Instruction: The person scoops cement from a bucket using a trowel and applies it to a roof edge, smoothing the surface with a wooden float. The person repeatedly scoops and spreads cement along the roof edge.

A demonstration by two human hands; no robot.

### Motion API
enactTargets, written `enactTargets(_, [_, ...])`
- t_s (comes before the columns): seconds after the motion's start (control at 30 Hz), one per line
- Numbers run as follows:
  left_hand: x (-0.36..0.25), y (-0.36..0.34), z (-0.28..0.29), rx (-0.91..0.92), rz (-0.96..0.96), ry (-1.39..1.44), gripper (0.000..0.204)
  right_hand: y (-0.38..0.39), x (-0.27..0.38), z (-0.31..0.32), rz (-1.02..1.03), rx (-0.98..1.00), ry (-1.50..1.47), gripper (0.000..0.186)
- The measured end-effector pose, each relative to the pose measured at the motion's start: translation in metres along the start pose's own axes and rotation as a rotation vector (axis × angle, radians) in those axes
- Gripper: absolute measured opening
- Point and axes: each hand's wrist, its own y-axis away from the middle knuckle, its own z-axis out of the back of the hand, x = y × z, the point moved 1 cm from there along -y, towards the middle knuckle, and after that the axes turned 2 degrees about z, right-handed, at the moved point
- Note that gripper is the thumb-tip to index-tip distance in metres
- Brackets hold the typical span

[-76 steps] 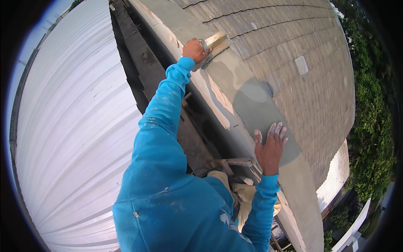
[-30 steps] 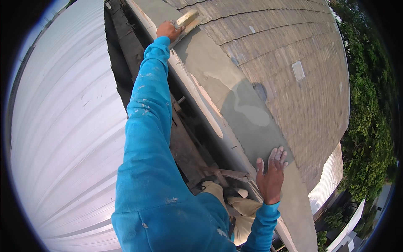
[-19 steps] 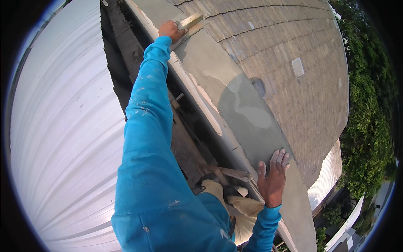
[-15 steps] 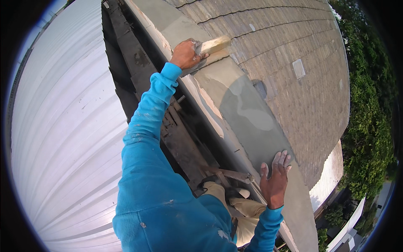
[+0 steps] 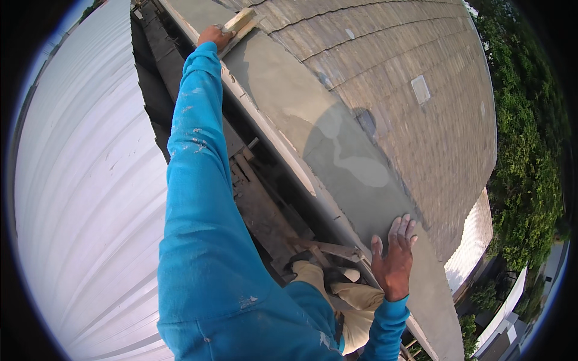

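Note:
At the far end of my outstretched left arm, my left hand is closed round a wooden float. The float lies across the grey mortar band that runs along the roof edge. Behind it the mortar looks smooth, with a wetter, darker area and my shadow farther down. Close to my body, my right hand rests on the same band, fingers spread and dusty with mortar. Nothing is held in it.
Brown shingles slope away on the right, with a pale square patch. A white corrugated metal roof fills the left. Between them lies a deep gap with dark boards and a wooden brace near my legs. Trees stand beyond.
My left hand has slid the float farther away and to the left along the mortar band, straightening the arm. My right hand stays where it was.

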Motion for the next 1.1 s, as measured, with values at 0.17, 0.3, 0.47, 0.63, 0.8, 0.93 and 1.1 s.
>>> enactTargets(0.17, [0.008,-0.015,-0.016,0.043,-0.037,-0.06,0.061,0.002,0.0,0.003,0.022,-0.005,-0.005,0.065])
enactTargets(0.3, [-0.011,0.005,0.001,0.165,-0.034,0.085,0.062,0.0,0.002,0.004,0.009,-0.008,-0.022,0.064])
enactTargets(0.47, [-0.036,0.069,0.01,0.074,-0.142,0.071,0.058,0.0,0.001,0.006,0.034,-0.048,-0.035,0.062])
enactTargets(0.63, [-0.089,0.147,0.017,0.133,-0.181,0.073,0.06,0.002,-0.005,-0.002,0.043,-0.113,-0.021,0.061])
enactTargets(0.8, [-0.146,0.224,0.024,0.147,-0.253,0.125,0.057,-0.001,-0.017,-0.015,0.07,-0.148,-0.036,0.061])
enactTargets(0.93, [-0.184,0.271,0.028,0.148,-0.315,0.117,0.055,-0.005,-0.019,-0.009,0.024,-0.1,-0.07,0.062])
enactTargets(1.1, [-0.221,0.329,0.028,0.133,-0.327,0.129,0.056,0.014,-0.034,0.011,0.01,-0.091,-0.293,0.061])
